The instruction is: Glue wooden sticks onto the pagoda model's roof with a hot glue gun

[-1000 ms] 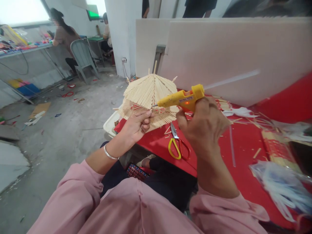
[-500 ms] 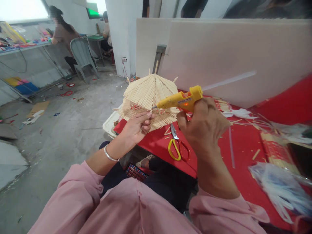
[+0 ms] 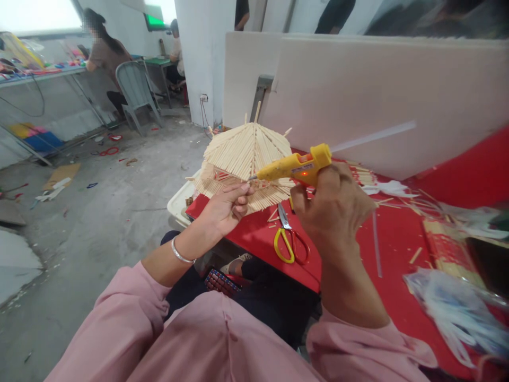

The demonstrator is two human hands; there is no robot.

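Note:
My right hand (image 3: 332, 209) is closed round the grip of a yellow hot glue gun (image 3: 294, 166), whose orange lamp glows and whose clear glue stick juts out behind it. The nozzle points left at my left hand (image 3: 226, 204). That hand is pinched shut on a small thin stick at its fingertips, right at the nozzle. Behind both hands a model roofed house of pale wooden sticks (image 3: 242, 156) stands on the red table (image 3: 393, 239), near its left corner.
Yellow-handled scissors (image 3: 289, 239) lie on the red table below the glue gun, among loose sticks. A plastic bag of white strips (image 3: 457, 310) lies at right. White boards (image 3: 358, 95) stand behind the table. A person sits on a grey chair (image 3: 135, 90) far left.
The glue gun and my right hand have dipped slightly; my left hand still holds its pinch at the nozzle. The view has shifted a little.

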